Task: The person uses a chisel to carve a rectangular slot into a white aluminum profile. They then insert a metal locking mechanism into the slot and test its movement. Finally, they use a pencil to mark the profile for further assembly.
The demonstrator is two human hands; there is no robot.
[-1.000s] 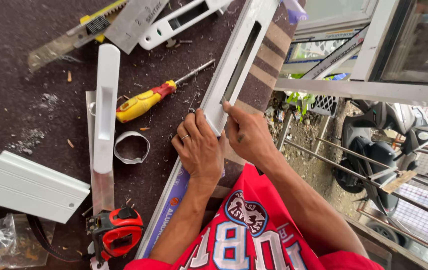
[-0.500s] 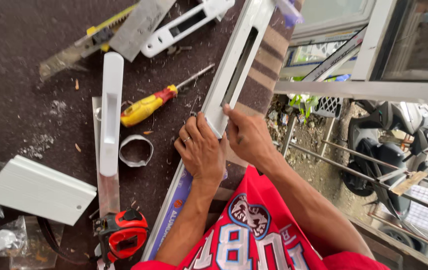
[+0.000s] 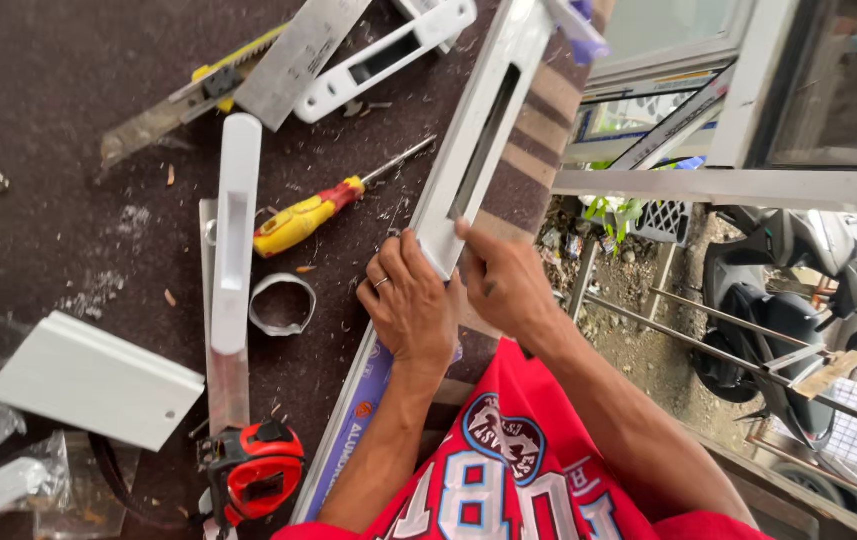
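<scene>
Gripping the near end of the white slotted profile (image 3: 479, 150) at the table (image 3: 49, 150) edge, left hand (image 3: 414, 305) and right hand (image 3: 509, 285) close their fingers on it; likely light, stiff, sharp-edged.

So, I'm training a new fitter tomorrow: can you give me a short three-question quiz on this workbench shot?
1. True or false: both hands grip the near end of the white slotted profile.
2. Which tool lies closest to the left hand? A) screwdriver with a yellow and red handle B) red tape measure C) hacksaw
3. What small item lies between the screwdriver and the tape measure?

Key:
1. True; the right hand holds it too.
2. A
3. A ring of metal strip.
</scene>
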